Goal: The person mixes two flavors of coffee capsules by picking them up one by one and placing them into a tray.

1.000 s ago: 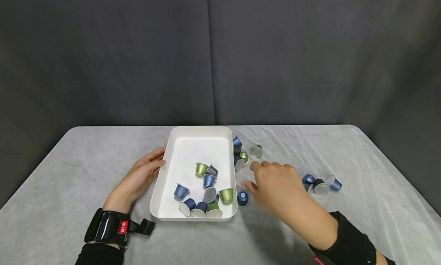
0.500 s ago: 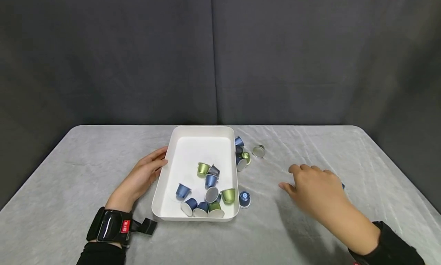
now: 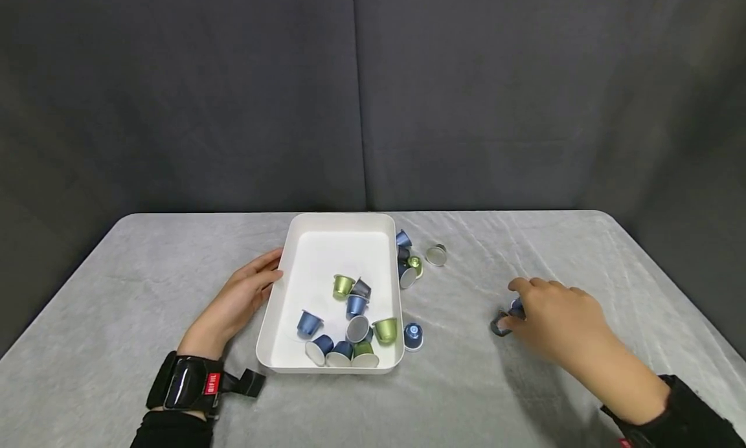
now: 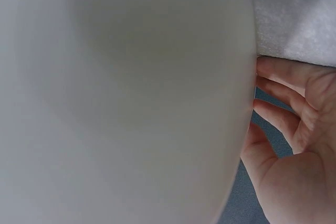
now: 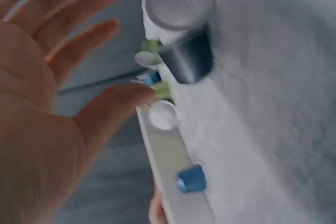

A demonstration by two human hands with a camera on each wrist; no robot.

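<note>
Head view: the right hand (image 3: 556,318) lies low over the counter (image 3: 146,286), well right of the tray (image 3: 384,231), with its fingers over a small group of capsules. A dark capsule (image 3: 500,324) lies on its side just at the fingertips, and a blue capsule (image 3: 516,307) shows beside it, partly hidden by the hand. The right wrist view shows the palm (image 5: 37,129) spread, fingers straight and apart, with the dark capsule (image 5: 184,40) just beyond them; no grip is visible, and contact cannot be confirmed.

The left hand (image 3: 239,299) rests flat on the counter, with its straight fingers (image 4: 278,85) touching the tray's left outer wall (image 4: 131,98). It holds nothing.

The white tray stands at the counter's centre. Blue, green and grey capsules are heaped in its near half (image 3: 350,325); the far half is bare. One blue capsule (image 3: 412,335) stands upright on the counter just beside the tray's near right corner. A cluster (image 3: 408,260) of further capsules lies against the tray's far right wall, and a grey capsule (image 3: 436,254) lies just right of that cluster.
</note>
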